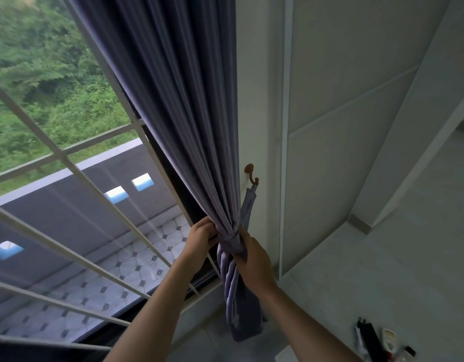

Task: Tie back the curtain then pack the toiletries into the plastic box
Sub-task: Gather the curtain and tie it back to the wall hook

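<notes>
curtain: grey-violet curtain [178, 105] gathered into a bunch beside the white wall [330, 100]
tieback: matching band [247, 205] hangs from a brown hook [252, 176]
grip: left hand [200, 237] and right hand [254, 259] both pinching the bunch
room: barred window [68, 165], pale floor [382, 270], small toiletries [379, 340] at lower right

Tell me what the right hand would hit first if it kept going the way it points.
The right hand points up and left into the bunched purple fabric curtain it already grips, so that comes first. Beyond it lies the left hand, though depth is unclear.
</notes>
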{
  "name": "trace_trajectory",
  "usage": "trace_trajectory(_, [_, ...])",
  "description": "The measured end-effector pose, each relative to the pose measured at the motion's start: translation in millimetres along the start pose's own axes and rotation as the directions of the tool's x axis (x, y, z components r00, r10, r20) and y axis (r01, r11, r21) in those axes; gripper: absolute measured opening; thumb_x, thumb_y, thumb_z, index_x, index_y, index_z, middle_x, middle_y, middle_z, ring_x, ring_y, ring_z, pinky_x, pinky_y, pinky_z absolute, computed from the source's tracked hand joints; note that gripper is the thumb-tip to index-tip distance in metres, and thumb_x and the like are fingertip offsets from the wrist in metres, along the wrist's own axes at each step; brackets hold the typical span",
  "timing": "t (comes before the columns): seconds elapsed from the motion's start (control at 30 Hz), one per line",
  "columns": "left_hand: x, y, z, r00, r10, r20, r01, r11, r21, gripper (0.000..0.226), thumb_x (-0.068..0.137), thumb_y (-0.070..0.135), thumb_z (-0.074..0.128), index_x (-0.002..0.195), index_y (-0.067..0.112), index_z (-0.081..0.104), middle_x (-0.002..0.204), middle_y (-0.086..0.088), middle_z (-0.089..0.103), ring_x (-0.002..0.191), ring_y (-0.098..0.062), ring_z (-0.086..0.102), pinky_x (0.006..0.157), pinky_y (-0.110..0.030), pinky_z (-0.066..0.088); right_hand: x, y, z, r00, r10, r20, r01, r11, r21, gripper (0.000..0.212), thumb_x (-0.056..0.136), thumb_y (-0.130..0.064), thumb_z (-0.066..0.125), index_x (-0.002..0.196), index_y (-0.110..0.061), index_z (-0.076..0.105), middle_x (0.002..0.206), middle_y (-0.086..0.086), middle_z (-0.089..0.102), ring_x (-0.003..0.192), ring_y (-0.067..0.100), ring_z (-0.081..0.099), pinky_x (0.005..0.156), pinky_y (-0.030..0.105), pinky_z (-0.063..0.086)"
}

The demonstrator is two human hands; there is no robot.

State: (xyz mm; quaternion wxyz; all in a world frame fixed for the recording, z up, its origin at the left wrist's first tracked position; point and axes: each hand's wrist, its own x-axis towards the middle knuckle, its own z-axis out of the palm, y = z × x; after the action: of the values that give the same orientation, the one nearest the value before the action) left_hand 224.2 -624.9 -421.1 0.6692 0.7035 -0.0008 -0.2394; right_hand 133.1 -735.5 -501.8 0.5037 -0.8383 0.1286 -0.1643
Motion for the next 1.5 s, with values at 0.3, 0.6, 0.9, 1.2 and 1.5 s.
trace_trajectory(0.3, [2.7,-2.9,-12.7,0.949,-0.315,0.025,0.302,0.881,-0.364,0.022,0.090,0.007,0.059,0.109,-0.004,0.058,0.092,-0.015,0.067,0.084,-0.022,0.065,0.076,-0.029,0.056,2.0,-2.6,-6.3,1.000,-0.004,0.010,0.005,0.999,-0.034,0.051,0.094,-0.034,0.051,0.142,-0.036,0.037,0.105,-0.004,0.064,0.093,0.007,0.062,0.084,0.028,0.054])
trace_trajectory(0.6, [-5.8,-10.1,-38.4,0.970,-0.239,0.044,0.238,0.902,-0.359,0.034,0.093,0.020,0.057,0.125,0.011,0.053,0.113,-0.013,0.064,0.095,-0.024,0.065,0.069,-0.033,0.056,3.6,-1.4,-0.4,1.000,0.007,0.013,-0.006,0.999,-0.048,0.053,0.094,-0.035,0.053,0.143,-0.041,0.033,0.110,-0.006,0.064,0.097,0.007,0.063,0.085,0.030,0.056])
trace_trajectory(0.9, [-13.1,-0.8,-26.3,0.976,-0.218,0.020,0.208,0.891,-0.405,0.031,0.095,-0.001,0.030,0.119,0.000,0.049,0.139,-0.033,0.040,0.089,-0.028,0.057,0.076,-0.036,0.046,1.3,-2.7,-3.2,1.000,0.021,-0.001,-0.021,0.999,-0.027,0.052,0.094,-0.036,0.053,0.143,-0.037,0.034,0.112,-0.004,0.064,0.098,0.010,0.063,0.086,0.026,0.054])
trace_trajectory(1.2, [10.6,2.1,15.7,0.962,0.122,-0.243,-0.105,0.991,0.082,0.026,0.086,-0.006,0.056,0.096,0.014,0.043,0.092,-0.011,0.060,0.081,-0.023,0.060,0.073,-0.036,0.054,0.0,-0.8,-6.2,0.999,0.044,0.018,-0.044,0.999,0.022,0.049,0.093,-0.044,0.051,0.140,-0.040,0.037,0.108,-0.006,0.065,0.095,0.005,0.063,0.085,0.025,0.053])
trace_trajectory(1.5, [-12.9,-19.7,14.5,0.955,0.281,-0.091,-0.239,0.917,0.320,0.009,0.094,0.017,0.052,0.092,0.017,0.061,0.083,-0.003,0.067,0.074,-0.018,0.060,0.064,-0.030,0.048,-7.0,1.9,-9.2,0.994,0.108,-0.012,-0.107,0.993,0.054,0.046,0.088,-0.054,0.044,0.129,-0.033,0.049,0.098,-0.011,0.064,0.088,0.003,0.063,0.080,0.026,0.055])
